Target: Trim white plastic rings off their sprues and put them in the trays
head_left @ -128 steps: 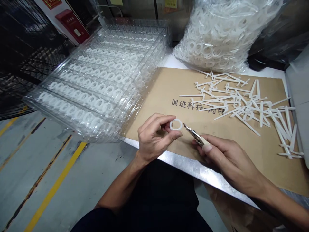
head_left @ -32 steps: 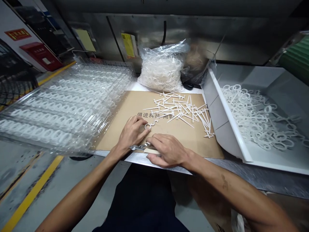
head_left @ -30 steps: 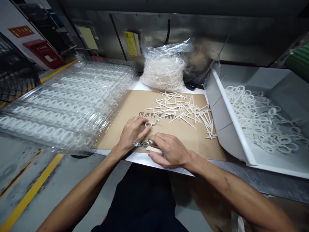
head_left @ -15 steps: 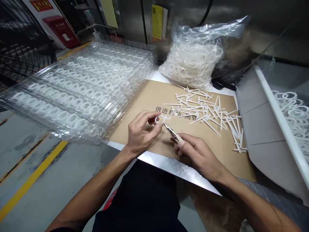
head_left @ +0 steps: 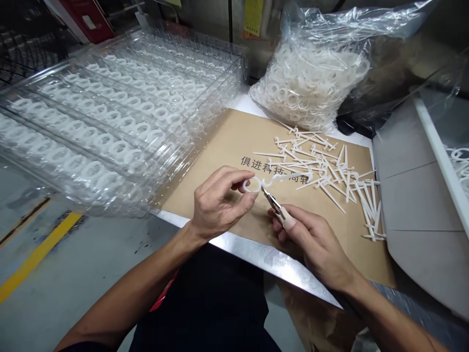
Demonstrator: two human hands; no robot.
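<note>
My left hand point(head_left: 222, 203) pinches a white plastic ring point(head_left: 252, 185) between thumb and fingers, above the cardboard sheet point(head_left: 216, 161). A thin curved white stem sticks out from the ring's right side. My right hand point(head_left: 311, 234) is closed round light-handled nippers point(head_left: 274, 204). Their jaw tips meet the spot where ring and stem join; whether they have cut through I cannot tell. Beyond the hands, a heap of white plastic stems point(head_left: 326, 166) lies scattered over the right part of the cardboard.
Stacked clear plastic trays point(head_left: 146, 151) with rows of white rings stand on the left. A clear bag point(head_left: 311, 73) full of rings is at the back. To the right rises a grey bin point(head_left: 421, 195) with more rings. The metal table edge point(head_left: 271, 256) runs close in front of me.
Both hands have risen from the cardboard, and the nippers have swung round from near my left wrist to the ring. My view has shifted closer, leaving less of the bin visible.
</note>
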